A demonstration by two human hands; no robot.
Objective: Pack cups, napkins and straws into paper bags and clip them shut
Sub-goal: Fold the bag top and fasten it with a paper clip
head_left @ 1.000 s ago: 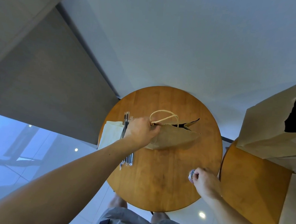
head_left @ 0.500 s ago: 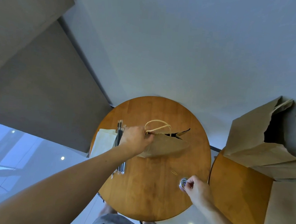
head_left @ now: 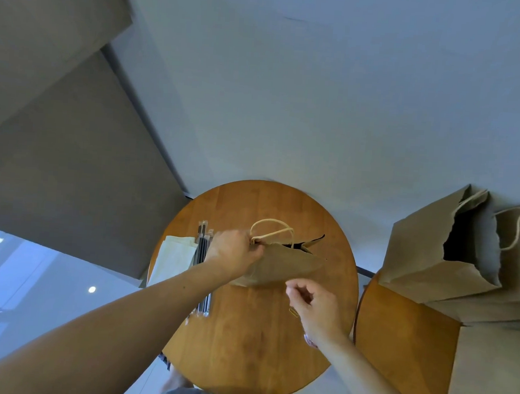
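A brown paper bag (head_left: 284,266) with cream rope handles (head_left: 270,231) lies on the round wooden table (head_left: 257,350), its mouth facing away from me. My left hand (head_left: 233,253) grips the bag's top edge at the base of the handles. My right hand (head_left: 315,305) hovers just in front of the bag, thumb and forefinger pinched on a small paper clip that barely shows. Another gold clip (head_left: 293,312) lies loose on the table under that hand. Wrapped straws (head_left: 201,245) and white napkins (head_left: 173,258) lie left of the bag.
A small clip tub (head_left: 308,340) peeks out beneath my right wrist. On a second wooden table (head_left: 402,339) to the right stand open paper bags (head_left: 433,258), with flat bags (head_left: 492,373) stacked in front of them. A wall rises behind both tables.
My right hand left the clip tub near the table's front right and rose toward the bag with its fingertips pinched. My left hand kept its grip on the bag top.
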